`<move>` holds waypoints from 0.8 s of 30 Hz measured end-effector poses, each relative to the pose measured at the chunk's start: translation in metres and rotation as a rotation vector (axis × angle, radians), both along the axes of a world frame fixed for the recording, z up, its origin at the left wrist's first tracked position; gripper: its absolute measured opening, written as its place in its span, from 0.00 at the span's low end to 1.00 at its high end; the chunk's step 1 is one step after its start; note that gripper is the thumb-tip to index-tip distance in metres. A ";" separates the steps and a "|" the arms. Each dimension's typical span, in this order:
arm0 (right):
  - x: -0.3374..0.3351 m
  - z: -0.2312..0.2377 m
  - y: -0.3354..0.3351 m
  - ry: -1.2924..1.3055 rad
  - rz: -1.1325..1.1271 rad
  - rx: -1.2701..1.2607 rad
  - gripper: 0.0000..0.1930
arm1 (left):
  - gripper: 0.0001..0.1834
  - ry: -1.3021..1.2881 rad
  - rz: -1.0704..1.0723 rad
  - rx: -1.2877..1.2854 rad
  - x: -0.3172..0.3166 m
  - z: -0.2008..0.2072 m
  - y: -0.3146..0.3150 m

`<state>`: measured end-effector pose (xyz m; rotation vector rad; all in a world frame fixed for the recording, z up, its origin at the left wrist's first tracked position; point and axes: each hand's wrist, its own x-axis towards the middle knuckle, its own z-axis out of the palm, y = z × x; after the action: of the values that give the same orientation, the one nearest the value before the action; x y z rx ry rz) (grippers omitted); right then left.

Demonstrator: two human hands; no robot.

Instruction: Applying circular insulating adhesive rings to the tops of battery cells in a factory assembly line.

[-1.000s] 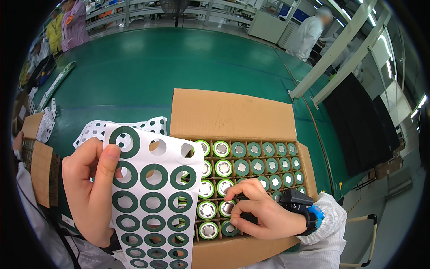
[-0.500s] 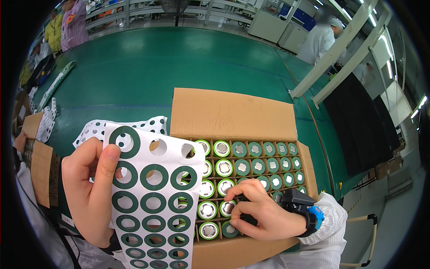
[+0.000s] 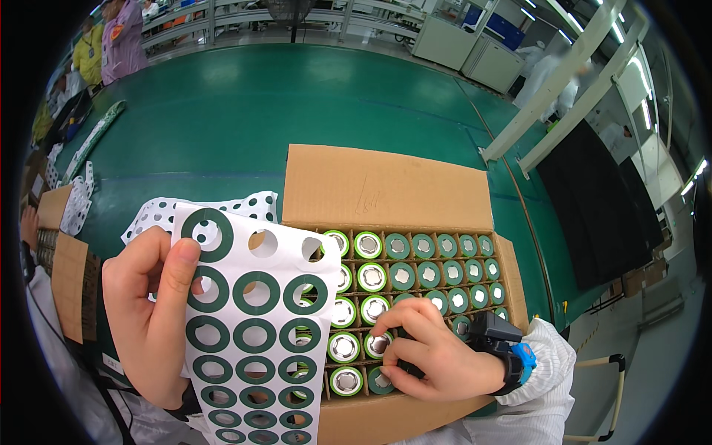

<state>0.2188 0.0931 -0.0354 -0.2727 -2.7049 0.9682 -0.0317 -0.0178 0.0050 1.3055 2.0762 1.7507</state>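
At a green table (image 3: 222, 111), a left hand (image 3: 152, 311) pinches one white sheet (image 3: 278, 314), nineteen green rings (image 3: 236, 335) and two open holes showing, over the left side of one cardboard box (image 3: 389, 182). The right hand (image 3: 437, 352) curls low over the batteries (image 3: 371, 277), nine bright-rimmed ones visible beyond the sheet's right edge; whether its fingers grip anything cannot be told.

From here I'm seeing a white sheet (image 3: 285, 257) patterned with green rings (image 3: 227, 236), lime-rimmed silver cells (image 3: 371, 277), a brown carton (image 3: 386, 185).
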 end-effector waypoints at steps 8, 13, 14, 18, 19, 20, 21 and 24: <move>0.001 0.001 -0.007 0.118 0.032 0.388 0.06 | 0.19 0.046 -0.014 -0.003 -0.002 -0.001 0.001; 0.000 0.003 -0.007 0.171 0.133 0.596 0.04 | 0.18 0.064 -0.047 -0.001 0.003 0.001 0.002; 0.001 0.005 -0.007 0.176 0.127 0.602 0.04 | 0.17 0.078 -0.077 -0.042 0.003 0.004 0.002; 0.007 0.004 -0.010 0.155 0.153 0.575 0.06 | 0.16 0.110 -0.112 -0.123 0.004 0.006 0.004; 0.010 0.004 -0.013 0.180 0.125 0.636 0.09 | 0.16 0.138 -0.107 -0.120 0.006 0.008 0.004; 0.015 0.008 -0.013 0.163 0.234 0.668 0.11 | 0.17 0.127 -0.121 -0.113 0.007 0.009 0.004; 0.016 0.012 -0.014 0.174 0.230 0.682 0.11 | 0.17 0.117 -0.133 -0.106 0.007 0.010 0.004; 0.019 0.025 -0.023 -0.001 0.364 0.686 0.12 | 0.18 0.150 -0.154 -0.089 0.007 0.010 0.003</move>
<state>0.2374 0.0697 -0.0102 0.3584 -2.9392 0.0588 -0.0252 -0.0145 0.0145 1.5673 2.0392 1.5236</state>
